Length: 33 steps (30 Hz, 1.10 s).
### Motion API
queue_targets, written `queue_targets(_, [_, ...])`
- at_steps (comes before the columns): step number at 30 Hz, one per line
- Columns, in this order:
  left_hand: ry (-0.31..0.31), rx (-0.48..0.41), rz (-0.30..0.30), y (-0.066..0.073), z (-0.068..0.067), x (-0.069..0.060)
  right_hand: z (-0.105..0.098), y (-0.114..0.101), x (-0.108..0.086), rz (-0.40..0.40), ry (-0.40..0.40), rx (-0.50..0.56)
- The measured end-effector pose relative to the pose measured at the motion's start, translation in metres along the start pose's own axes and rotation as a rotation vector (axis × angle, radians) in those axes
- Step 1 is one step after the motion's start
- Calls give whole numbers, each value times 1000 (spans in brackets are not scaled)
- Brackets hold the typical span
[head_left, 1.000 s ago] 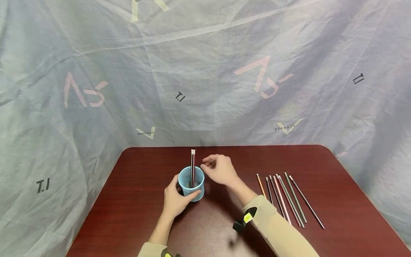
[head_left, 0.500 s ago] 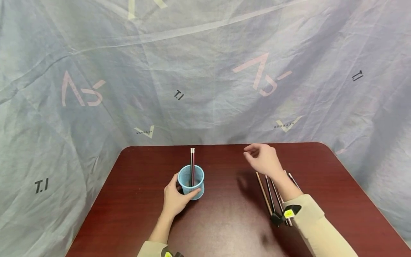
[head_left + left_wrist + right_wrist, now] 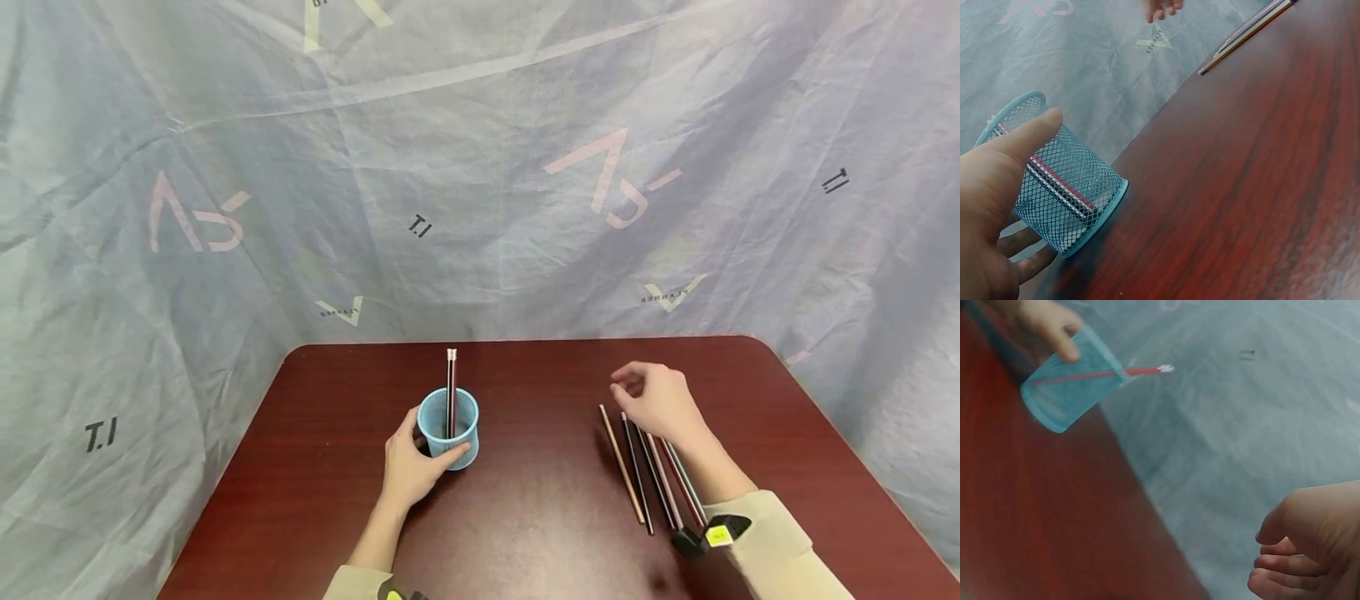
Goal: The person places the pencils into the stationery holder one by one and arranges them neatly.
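Note:
My left hand (image 3: 411, 468) grips a light-blue mesh pencil cup (image 3: 472, 435), its thumb across the front and the other fingers round the far side. Two pencils (image 3: 452, 379) with white ends stand in the cup, one dark and one dark red; the left wrist view shows them through the mesh (image 3: 1094, 172). Over on the right, my right hand (image 3: 662, 406) hovers above the upper ends of several loose pencils (image 3: 636, 471). Its fingers are loosely curled and hold nothing, as the right wrist view also shows. My right hand and forearm hide part of these pencils.
An orange pencil (image 3: 621, 462) lies leftmost among the loose ones on the dark red table (image 3: 540, 517). Grey fabric (image 3: 480, 275) with printed letters hangs behind the table and along both sides. A black device (image 3: 708, 537) is strapped to my right wrist.
My right hand has moved from beside the cup to the right, over the loose pencils, and has come down a little. The left hand and cup have stayed in place.

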<state>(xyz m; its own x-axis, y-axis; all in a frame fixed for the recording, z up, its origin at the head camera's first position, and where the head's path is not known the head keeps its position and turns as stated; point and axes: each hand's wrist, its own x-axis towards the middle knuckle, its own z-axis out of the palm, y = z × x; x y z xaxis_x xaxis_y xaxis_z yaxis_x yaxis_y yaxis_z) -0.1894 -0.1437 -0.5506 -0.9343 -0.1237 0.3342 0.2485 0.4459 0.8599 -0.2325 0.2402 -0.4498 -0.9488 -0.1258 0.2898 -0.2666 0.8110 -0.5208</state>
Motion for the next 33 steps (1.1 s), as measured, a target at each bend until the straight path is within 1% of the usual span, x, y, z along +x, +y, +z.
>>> queue_targets(4, [3,-9,7,0,0,1,9,12,-15,15,-47,-8])
queue_targets(7, [2,-3,-1,-1,0,-1,16,19,-25,27,-63,-15])
queue_targets(10, [1,-1,-3,0,0,-1,21,24,-31,28,-78,-31])
queue_targets(15, [0,4,-7,1,1,1,28,27,-34,-1,-105,-62])
queue_targets(24, [5,26,3,1,2,2,43,29,-41,-54,-136,-107])
queue_targets(29, [13,20,9,0,2,1,47,26,-40,-11,-172,-125])
queue_targets(33, [18,17,22,0,2,0,50,23,-40,11,-171,-166])
